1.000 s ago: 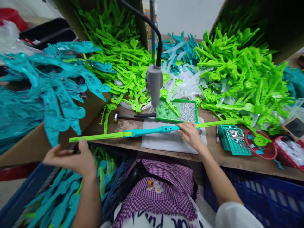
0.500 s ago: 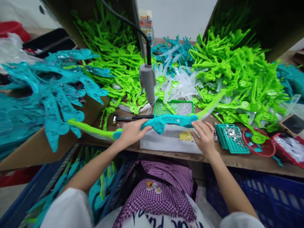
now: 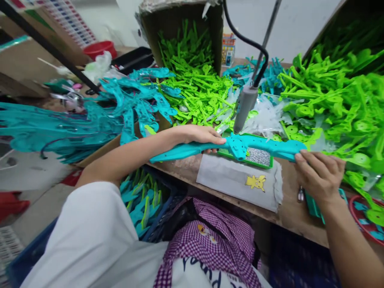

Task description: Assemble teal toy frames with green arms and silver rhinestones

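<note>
A long blue plastic part is held level above the bench's front edge. My left hand is closed round its middle, with the thumb on top near a star-shaped hub. At its right end my right hand pinches the tip between thumb and fingers. Under the part lie a green tray of small metal pieces and a grey cloth with a yellow figure. A grey electric screwdriver hangs just above and behind the part.
Blue parts pile up at the left. Green parts spill from a cardboard box, with more at the right. A red basket stands at the right edge. Below the bench is a blue crate of parts.
The view has swung left. The green arms that stuck out from the blue part no longer show at its ends, and its plain blue side now faces up. Both hands still hold it.
</note>
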`<action>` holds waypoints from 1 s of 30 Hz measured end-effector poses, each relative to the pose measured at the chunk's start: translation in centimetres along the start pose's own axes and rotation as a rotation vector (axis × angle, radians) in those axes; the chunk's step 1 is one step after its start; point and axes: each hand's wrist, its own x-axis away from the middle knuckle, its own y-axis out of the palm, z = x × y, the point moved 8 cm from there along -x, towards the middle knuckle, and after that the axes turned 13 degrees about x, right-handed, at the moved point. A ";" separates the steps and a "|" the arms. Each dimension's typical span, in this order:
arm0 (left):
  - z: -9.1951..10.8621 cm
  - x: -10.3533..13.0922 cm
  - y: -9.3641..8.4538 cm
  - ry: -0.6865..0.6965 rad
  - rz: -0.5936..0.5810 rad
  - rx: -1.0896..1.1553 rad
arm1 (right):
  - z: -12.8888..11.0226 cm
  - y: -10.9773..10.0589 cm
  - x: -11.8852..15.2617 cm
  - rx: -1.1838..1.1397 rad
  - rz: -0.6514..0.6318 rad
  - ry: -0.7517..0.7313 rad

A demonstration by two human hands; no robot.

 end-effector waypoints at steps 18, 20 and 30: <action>2.5 15.7 -0.9 0.402 0.738 -0.664 | 1.6 -0.9 -2.2 0.032 -0.047 0.090; 2.3 15.5 -0.8 0.425 0.751 -0.737 | 1.8 -1.8 -2.2 0.041 -0.025 0.093; 5.7 9.6 11.2 0.911 0.735 -0.882 | 1.0 -7.2 -1.4 0.058 0.129 0.053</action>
